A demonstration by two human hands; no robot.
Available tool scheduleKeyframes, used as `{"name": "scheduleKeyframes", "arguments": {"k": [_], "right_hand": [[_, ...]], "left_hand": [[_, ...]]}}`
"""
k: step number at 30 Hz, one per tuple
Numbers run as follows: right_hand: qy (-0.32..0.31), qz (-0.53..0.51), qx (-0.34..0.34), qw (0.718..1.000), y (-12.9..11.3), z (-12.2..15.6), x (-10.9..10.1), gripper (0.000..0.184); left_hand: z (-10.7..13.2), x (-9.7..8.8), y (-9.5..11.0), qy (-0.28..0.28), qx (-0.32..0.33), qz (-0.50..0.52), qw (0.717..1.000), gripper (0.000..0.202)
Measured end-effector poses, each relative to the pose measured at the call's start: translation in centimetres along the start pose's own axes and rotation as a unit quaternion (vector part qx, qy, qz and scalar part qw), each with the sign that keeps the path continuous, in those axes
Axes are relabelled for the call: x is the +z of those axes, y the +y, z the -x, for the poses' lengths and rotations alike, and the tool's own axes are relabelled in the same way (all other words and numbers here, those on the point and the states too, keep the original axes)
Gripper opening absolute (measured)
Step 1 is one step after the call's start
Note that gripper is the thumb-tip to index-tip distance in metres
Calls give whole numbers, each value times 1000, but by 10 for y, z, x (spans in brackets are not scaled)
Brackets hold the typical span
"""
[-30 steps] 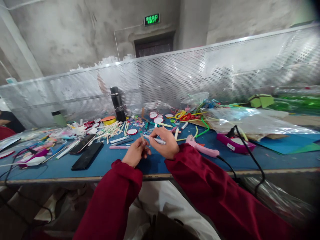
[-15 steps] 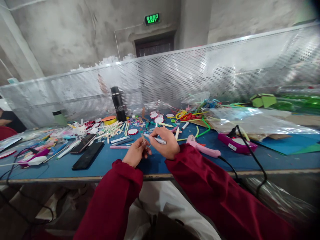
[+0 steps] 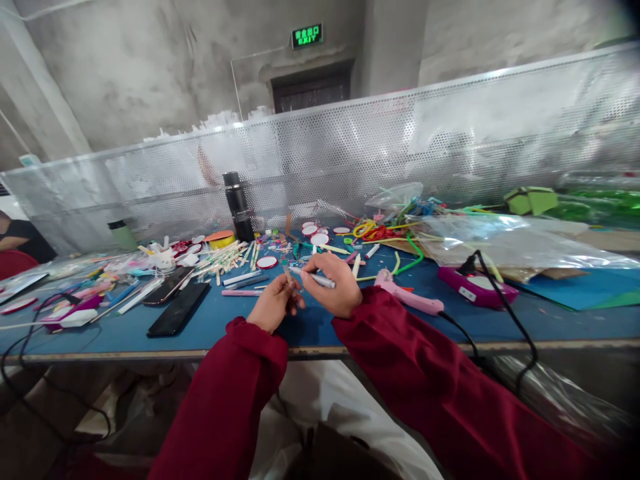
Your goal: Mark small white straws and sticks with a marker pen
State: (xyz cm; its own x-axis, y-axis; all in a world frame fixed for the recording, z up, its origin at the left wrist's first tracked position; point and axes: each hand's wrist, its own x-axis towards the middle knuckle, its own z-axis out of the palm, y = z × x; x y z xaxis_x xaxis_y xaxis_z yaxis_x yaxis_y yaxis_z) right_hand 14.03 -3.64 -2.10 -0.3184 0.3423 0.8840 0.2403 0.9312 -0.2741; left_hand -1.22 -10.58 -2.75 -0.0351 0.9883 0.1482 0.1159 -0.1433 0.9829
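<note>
My left hand point(image 3: 273, 305) is closed, pinching a small flat craft stick point(image 3: 287, 271) that stands up from the fingertips; its tip looks greenish. In my right hand point(image 3: 336, 283) is a whitish-grey marker pen point(image 3: 324, 281), held in a writing grip. The pen's tip points left at the stick, at or very near it; I cannot tell whether they touch. Both hands are above the front part of the blue table point(image 3: 310, 335). Left of them lie more markers point(image 3: 244, 283) and a pink pen point(image 3: 241, 293).
A pink glue gun point(image 3: 413, 299) with a black cable lies right of my hands, near a purple power strip point(image 3: 477, 287). Phones point(image 3: 179, 310) lie left. Behind are a black bottle point(image 3: 239, 210), loose sticks point(image 3: 230, 257), pipe cleaners point(image 3: 373, 230) and a perforated metal screen point(image 3: 325, 160).
The view has shifted very slightly. Both hands keep nearly the same pose, with the marker pen still at the craft stick.
</note>
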Motion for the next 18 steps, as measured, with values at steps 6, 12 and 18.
{"name": "scheduleKeyframes", "arguments": {"k": [6,12,18], "right_hand": [[-4,3,-3,1000,-1,0,0,13],[-8,4,-3,1000,0,0,0,13],[-20,0,2,1000,1,0,2,12]], "left_hand": [[0,0,1,-2,4,0,1000,35],[0,0,1,0,3,-3,1000,31],[-1,0,0,-4,5,-11,1000,29]]}}
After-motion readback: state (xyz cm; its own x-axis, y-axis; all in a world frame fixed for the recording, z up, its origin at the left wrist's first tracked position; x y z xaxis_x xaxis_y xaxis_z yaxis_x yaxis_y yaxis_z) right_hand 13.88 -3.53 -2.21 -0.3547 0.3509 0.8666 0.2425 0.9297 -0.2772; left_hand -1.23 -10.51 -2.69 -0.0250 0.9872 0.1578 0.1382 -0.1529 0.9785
